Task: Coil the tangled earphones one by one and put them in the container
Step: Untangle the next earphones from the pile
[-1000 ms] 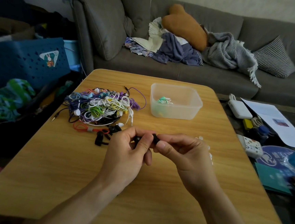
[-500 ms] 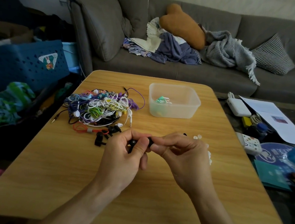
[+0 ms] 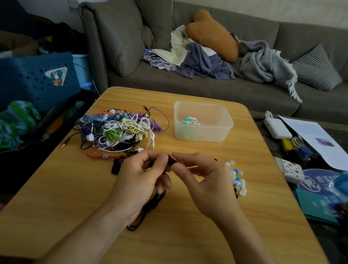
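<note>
A black earphone [image 3: 169,160] is pinched between the fingertips of both hands above the middle of the wooden bench [image 3: 78,207]. The left hand [image 3: 141,179] is curled round it, thumb and forefinger closed on the black piece; the right hand [image 3: 204,183] meets it from the other side, fingertips closed on the same piece. The black cord [image 3: 149,207] is seen hanging below the left hand, its loops resting on the bench near the left wrist.

A tangled pile of earphones [image 3: 118,129], white, purple, green, blue and black, is laid on the bench left of centre, beyond the left hand. An orange cord [image 3: 97,155] and small black pieces [image 3: 116,165] are noted at the pile's near edge. A clear plastic container [image 3: 202,121] is set right of the pile, well apart from the hands; one green-and-white coiled earphone [image 3: 188,120] is held in it. White and blue ear tips [image 3: 236,177] are scattered just beside the right hand.

A grey sofa [image 3: 215,87] with heaped cloths is seen behind the bench. A blue basket [image 3: 26,79] is placed at left.
</note>
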The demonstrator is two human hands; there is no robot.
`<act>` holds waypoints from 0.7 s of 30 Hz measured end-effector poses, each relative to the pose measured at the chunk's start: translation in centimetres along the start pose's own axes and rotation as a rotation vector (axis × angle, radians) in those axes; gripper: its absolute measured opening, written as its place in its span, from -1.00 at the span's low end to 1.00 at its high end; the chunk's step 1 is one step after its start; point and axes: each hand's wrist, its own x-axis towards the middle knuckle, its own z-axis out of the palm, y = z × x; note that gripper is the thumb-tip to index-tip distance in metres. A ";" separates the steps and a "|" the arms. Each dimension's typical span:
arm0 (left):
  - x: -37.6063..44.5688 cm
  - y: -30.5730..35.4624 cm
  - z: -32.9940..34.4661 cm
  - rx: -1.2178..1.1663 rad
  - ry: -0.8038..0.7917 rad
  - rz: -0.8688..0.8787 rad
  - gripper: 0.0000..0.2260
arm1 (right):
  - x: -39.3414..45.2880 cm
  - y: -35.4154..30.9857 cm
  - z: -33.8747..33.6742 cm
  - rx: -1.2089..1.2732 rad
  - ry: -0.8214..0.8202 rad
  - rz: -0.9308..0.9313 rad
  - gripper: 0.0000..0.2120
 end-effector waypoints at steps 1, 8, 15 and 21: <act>0.0 0.0 0.1 -0.017 -0.005 -0.015 -0.86 | 0.2 0.3 -0.6 -0.048 0.016 0.003 -0.80; -0.5 0.2 0.3 -0.050 -0.073 -0.087 -0.85 | 3.0 4.9 -4.6 -0.568 0.305 0.257 -0.79; -0.7 0.6 0.4 -0.176 -0.173 -0.259 -0.79 | 3.6 6.0 -4.7 -0.686 0.127 0.345 -0.86; -1.2 0.6 0.1 -0.218 -0.227 -0.308 -0.68 | 3.7 6.5 -4.2 -0.643 0.185 0.414 -0.86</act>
